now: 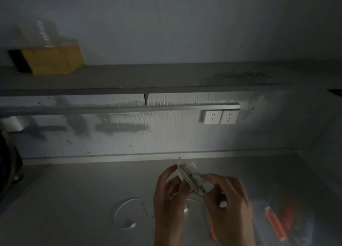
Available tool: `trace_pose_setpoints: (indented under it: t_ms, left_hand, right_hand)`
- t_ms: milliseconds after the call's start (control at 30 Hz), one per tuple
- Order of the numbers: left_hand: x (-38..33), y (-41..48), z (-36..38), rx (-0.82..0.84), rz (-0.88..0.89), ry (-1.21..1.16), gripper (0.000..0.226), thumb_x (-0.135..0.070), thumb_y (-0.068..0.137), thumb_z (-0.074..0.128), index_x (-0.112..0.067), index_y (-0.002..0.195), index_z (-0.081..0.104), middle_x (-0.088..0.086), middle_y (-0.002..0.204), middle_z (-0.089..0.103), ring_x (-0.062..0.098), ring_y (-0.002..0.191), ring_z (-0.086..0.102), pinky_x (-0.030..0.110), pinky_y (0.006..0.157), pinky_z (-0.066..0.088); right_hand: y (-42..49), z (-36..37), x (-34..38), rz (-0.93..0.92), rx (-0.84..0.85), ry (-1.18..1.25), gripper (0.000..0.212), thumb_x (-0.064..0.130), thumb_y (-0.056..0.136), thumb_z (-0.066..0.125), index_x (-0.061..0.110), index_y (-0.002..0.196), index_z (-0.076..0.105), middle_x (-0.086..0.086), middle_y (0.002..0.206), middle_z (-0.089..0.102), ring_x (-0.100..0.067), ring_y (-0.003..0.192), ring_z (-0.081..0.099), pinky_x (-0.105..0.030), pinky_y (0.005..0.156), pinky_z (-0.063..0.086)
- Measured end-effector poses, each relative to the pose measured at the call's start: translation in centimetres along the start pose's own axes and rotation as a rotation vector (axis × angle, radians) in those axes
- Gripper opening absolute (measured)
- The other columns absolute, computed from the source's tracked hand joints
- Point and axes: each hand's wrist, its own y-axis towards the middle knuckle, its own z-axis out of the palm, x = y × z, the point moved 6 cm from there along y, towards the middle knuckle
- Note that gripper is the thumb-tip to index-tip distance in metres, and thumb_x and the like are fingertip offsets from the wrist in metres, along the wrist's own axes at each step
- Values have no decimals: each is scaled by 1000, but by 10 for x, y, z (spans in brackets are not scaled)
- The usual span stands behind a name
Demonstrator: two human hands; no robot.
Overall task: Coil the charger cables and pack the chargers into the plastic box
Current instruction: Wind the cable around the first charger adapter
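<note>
- While my left hand [169, 190] grips the boxy white charger [191, 167] above the smooth grey counter [74, 199], my right hand [228, 203] pinches the cable [190, 180] wound flat around it.
- Another thin white cord [127, 215] lies looped on the counter.

I see two bare hands: left hand [169, 199], right hand [229, 205]. Wrists bare too, as far as view reaches. Light dim; finer detail unreadable.
</note>
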Motion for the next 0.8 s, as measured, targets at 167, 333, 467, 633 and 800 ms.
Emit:
trace_pose_setpoints:
  t_ms: [167, 333, 467, 633, 800]
  left_hand:
    - [7, -7, 11, 66, 74, 64, 42, 1, 75, 76, -19, 109, 62, 5, 97, 77, 20, 90, 73, 27, 77, 57]
    - [15, -12, 17, 188, 111, 199, 39, 3, 81, 68, -20, 111, 61, -2, 88, 77, 10, 82, 72, 20, 69, 55]
    - [20, -12, 10, 201, 138, 272, 37, -2, 84, 67, -18, 116, 61, 2, 96, 75, 16, 85, 72, 24, 70, 56]
    - [24, -10, -8, 175, 123, 369, 30, -8, 86, 67, -23, 112, 65, 6, 90, 74, 17, 81, 71, 36, 69, 55]
    - [26, -11, -20, 178, 132, 536, 21, -5, 91, 57, -22, 99, 67, -4, 79, 74, 10, 72, 70, 26, 63, 53]
  right_hand:
    - [-8, -1, -9, 15, 16, -112, 40, 15, 58, 63, 38, 88, 73, 7, 81, 55, -3, 65, 54, -9, 58, 42]
    - [-11, 1, -18, -72, 23, -169, 32, 16, 65, 68, 30, 92, 75, 3, 85, 62, -8, 71, 58, -15, 58, 43]
    - [-18, 15, -20, -86, 40, -43, 34, 23, 83, 52, 24, 112, 70, 12, 89, 67, -10, 75, 61, -10, 65, 43]
    - [-25, 37, -20, -119, 225, -30, 52, 9, 84, 53, 36, 128, 57, 21, 101, 59, -10, 90, 61, -16, 72, 49]
    - [-17, 58, -10, -153, 327, -46, 21, 28, 90, 59, 33, 109, 67, 11, 109, 57, -9, 98, 56, -25, 75, 53]
